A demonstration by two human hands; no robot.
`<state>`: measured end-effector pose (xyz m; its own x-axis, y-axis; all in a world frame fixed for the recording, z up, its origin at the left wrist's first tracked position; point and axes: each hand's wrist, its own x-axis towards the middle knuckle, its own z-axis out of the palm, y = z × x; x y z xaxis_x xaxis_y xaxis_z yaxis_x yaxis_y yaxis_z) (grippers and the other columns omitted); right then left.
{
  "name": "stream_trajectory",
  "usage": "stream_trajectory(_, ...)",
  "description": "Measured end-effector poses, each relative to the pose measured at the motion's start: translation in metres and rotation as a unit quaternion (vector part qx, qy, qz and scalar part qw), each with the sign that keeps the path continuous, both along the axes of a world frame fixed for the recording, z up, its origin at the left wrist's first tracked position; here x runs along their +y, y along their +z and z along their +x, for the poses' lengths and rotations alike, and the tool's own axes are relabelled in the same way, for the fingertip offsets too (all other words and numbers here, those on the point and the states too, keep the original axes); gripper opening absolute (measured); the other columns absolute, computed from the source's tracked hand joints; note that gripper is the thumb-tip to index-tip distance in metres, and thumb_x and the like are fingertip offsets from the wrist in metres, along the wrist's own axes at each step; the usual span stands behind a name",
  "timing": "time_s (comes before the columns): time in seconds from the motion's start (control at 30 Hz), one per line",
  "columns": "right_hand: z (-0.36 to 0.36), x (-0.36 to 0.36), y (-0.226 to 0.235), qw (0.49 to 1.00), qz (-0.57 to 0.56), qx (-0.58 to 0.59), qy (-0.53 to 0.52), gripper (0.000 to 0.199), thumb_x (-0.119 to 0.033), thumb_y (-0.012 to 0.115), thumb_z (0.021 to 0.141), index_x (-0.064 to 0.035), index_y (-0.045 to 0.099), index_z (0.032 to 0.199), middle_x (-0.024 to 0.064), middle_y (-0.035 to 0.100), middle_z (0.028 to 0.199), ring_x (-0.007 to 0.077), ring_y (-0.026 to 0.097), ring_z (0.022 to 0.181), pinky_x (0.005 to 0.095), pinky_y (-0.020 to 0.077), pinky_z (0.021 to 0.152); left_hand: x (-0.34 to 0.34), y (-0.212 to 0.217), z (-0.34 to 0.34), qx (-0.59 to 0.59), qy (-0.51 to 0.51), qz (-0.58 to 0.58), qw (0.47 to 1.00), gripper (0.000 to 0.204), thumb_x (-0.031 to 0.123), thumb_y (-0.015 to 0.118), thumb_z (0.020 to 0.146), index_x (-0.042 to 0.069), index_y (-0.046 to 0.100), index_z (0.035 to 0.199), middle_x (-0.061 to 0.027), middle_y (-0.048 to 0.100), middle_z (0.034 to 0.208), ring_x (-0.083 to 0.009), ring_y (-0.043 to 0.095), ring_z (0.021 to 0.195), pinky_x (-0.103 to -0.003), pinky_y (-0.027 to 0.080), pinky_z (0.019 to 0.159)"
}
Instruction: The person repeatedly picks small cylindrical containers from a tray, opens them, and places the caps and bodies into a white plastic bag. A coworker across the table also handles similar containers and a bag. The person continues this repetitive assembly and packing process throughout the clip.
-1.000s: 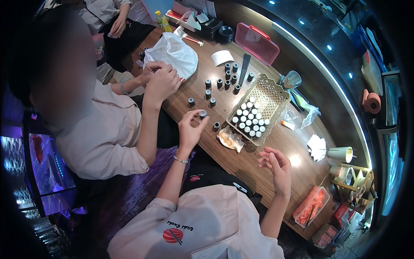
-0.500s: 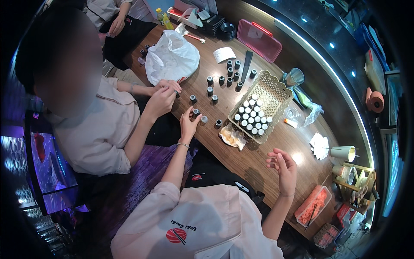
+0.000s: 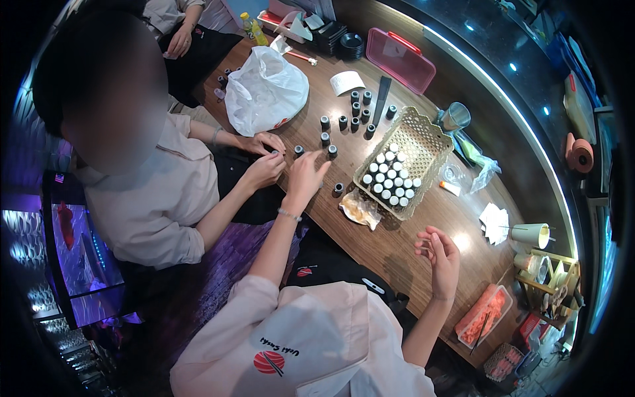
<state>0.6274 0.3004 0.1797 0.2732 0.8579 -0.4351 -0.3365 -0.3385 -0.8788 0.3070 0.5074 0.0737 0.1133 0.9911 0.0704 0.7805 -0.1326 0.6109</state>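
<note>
- Head view: the left hand [image 3: 305,177] reaches over the desk [image 3: 423,225], fingers spread, empty, just beside a small dark bottle [image 3: 332,151].
- The right hand [image 3: 442,257] hovers loosely curled, holding nothing.
- A basket [image 3: 423,142] of white-capped bottles sits between them.

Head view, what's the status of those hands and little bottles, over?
Left hand open, reaching among small dark bottles. Right hand raised, empty. Co-worker's hands working alongside.
</note>
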Motion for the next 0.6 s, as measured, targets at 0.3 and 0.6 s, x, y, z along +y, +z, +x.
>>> stream_trajectory(0.3,0.007,-0.01,0.007,1.0,0.018,-0.005,-0.013,0.03,-0.017,0.061,0.108,0.0057,0.067,0.127,0.0151,0.075,0.112,0.0177,0.071,0.092,0.0316,0.0587,0.081,0.042,-0.049,0.028,0.075,-0.013,0.026,0.997,0.035,0.022,0.081,0.089,0.002,0.076,0.117,-0.0172,0.075,0.113,-0.0375,0.068,0.103,-0.046,0.054,0.092)
stream_trajectory(0.6,-0.004,-0.002,0.004,1.0,0.013,-0.028,0.005,0.027,-0.014,0.063,0.107,0.0052,0.068,0.126,0.0122,0.075,0.11,0.0158,0.07,0.093,0.0303,0.0578,0.081,0.033,-0.022,0.024,0.031,-0.06,0.074,0.995,0.027,0.02,0.079,0.09,0.003,0.074,0.109,-0.0152,0.074,0.107,-0.0365,0.065,0.101,-0.046,0.053,0.09)
